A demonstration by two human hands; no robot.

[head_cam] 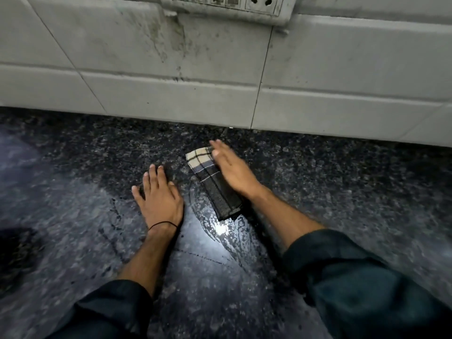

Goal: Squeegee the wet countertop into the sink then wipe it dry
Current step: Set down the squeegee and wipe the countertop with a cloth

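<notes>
1. Countertop (354, 182): dark speckled stone, filled the near and middle of the view; glare and a wet film showed between the two forearms, so it was not dry yet.
2. Right hand (232, 167): flat, fingers extended, palm pressed down on the folded cloth (215, 187); not clenched around it, just pinning it from above. Likely so the cloth would slide as a pad and soak up water. Hand edges were blurred.
3. Left hand (159, 194): released, holding nothing, fingers spread flat on the stone just left of the cloth, apart from it. Probably a brace for leaning in. Thin black band (162, 225) at the wrist.
4. Cloth: checked, pale at the far end, dark at the near end, folded into a long strip lying diagonally, far end near the wall. Folded shape gave a thicker wiping pad, I'd judge.
5. Sleeves (354, 277): dark, pushed up both forearms, plausibly to keep them off the wet surface.
6. Tiled wall (171, 94): pale, stained, ran across the far side; switch plate (227, 3) at the top edge.
7. No squeegee or sink in view. Judged stage: the wipe-dry part.
</notes>
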